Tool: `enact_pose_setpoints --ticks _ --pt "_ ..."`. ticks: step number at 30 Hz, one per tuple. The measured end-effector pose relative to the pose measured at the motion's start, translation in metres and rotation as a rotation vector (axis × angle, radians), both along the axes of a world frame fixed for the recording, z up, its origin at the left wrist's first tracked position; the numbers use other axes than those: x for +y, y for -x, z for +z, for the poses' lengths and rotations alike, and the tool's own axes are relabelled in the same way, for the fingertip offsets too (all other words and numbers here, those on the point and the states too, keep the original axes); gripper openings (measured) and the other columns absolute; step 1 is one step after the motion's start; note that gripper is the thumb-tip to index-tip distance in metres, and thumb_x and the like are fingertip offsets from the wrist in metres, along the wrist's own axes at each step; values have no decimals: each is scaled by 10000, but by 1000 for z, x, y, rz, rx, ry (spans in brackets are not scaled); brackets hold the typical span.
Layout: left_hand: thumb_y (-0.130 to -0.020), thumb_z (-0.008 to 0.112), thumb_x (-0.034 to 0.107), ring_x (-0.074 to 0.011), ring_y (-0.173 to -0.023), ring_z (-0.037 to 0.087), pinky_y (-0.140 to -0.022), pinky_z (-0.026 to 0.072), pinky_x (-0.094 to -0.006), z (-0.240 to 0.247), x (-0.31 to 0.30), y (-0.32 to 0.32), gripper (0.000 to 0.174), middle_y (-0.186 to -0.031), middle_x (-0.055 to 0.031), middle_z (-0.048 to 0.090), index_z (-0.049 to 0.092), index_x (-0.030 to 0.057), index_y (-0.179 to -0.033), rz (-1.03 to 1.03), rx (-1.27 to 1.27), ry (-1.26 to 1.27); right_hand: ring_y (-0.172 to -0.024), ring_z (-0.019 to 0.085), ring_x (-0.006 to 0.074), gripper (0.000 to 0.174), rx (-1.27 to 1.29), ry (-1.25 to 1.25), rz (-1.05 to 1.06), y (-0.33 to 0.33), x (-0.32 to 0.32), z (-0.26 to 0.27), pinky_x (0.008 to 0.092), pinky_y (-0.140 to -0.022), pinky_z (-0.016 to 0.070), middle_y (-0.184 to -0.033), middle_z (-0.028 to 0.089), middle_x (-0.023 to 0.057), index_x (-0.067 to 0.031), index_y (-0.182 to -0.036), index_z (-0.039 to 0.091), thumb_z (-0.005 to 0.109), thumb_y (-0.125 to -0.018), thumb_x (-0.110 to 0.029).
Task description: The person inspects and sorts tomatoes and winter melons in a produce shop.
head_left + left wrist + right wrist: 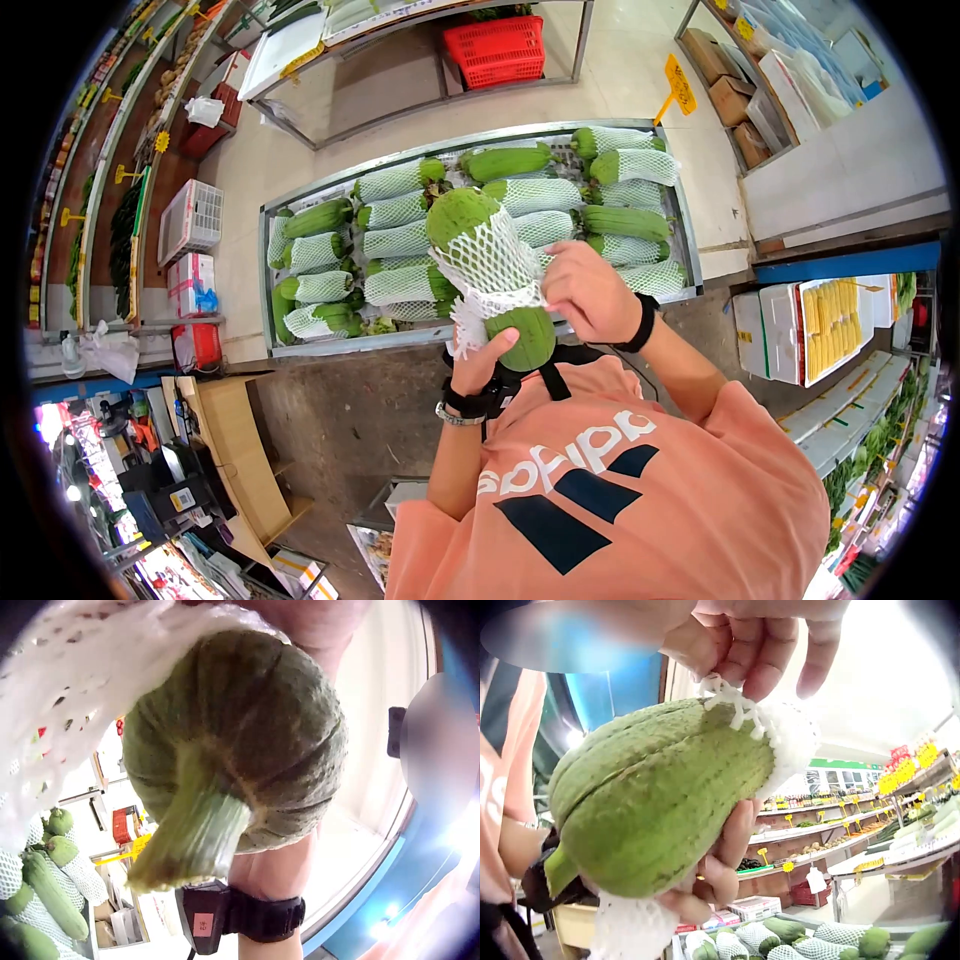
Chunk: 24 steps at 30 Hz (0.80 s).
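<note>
A large green gourd (525,338) with a white foam net (490,262) round its middle is held over the crate. My left hand (482,362) grips it from below; its fingers curl round the underside in the right wrist view. My right hand (590,295) pinches the net's edge, seen at the top of the right wrist view where the net (786,746) bunches on the gourd (656,791). More white netting (634,926) hangs under the left hand. The gourd's thick stem (196,832) shows in the left wrist view.
Below the hands stands a metal-edged crate (400,343) of netted green gourds (390,240). A red basket (495,52) sits under a table beyond it. Shelves of produce line the left, a wooden counter (235,440) stands lower left, and white foam boxes (780,335) are at right.
</note>
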<state>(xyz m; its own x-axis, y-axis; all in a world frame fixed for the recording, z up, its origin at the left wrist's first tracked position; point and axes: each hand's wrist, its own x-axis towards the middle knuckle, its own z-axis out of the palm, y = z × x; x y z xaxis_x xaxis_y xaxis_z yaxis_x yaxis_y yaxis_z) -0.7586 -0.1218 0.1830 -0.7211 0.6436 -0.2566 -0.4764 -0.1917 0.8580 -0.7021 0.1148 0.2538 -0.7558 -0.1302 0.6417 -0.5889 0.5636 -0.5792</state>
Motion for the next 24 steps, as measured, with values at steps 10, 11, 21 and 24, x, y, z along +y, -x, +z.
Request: enact_pose_setpoints --ticks 10,11,21,24 --pt "-876 794 84 -188 -1129 632 -967 519 -341 8 -11 3 598 -1286 -90 653 521 -24 -1397 35 103 45 -878 586 326 205 -152 -44 163 -25 -13 -14 410 -797 488 -930 602 101 -51 -974 585 729 -828 -38" --pt "-863 803 74 -187 -1118 638 -965 518 -339 14 -8 4 597 -1268 -88 663 531 -26 -1385 26 179 59 -898 594 312 199 -213 42 130 -25 -10 -13 408 -823 491 -951 608 103 -46 -1002 583 719 -857 -57" --pt "-763 895 117 -195 -1069 666 -947 518 -345 16 3 15 678 -1200 -135 704 553 -48 -1326 -66 641 245 -1387 504 259 714 -428 613 -58 11 -1 -10 400 -1168 385 -1473 518 153 -19 -1541 412 747 -933 -187" --pt "-764 899 121 -204 -1060 680 -936 524 -349 9 2 13 707 -1184 -145 712 529 -62 -1338 -25 534 189 -1443 427 241 855 -620 672 125 6 1 -7 426 -1201 341 -1579 412 142 3 -1596 306 781 -915 -202"
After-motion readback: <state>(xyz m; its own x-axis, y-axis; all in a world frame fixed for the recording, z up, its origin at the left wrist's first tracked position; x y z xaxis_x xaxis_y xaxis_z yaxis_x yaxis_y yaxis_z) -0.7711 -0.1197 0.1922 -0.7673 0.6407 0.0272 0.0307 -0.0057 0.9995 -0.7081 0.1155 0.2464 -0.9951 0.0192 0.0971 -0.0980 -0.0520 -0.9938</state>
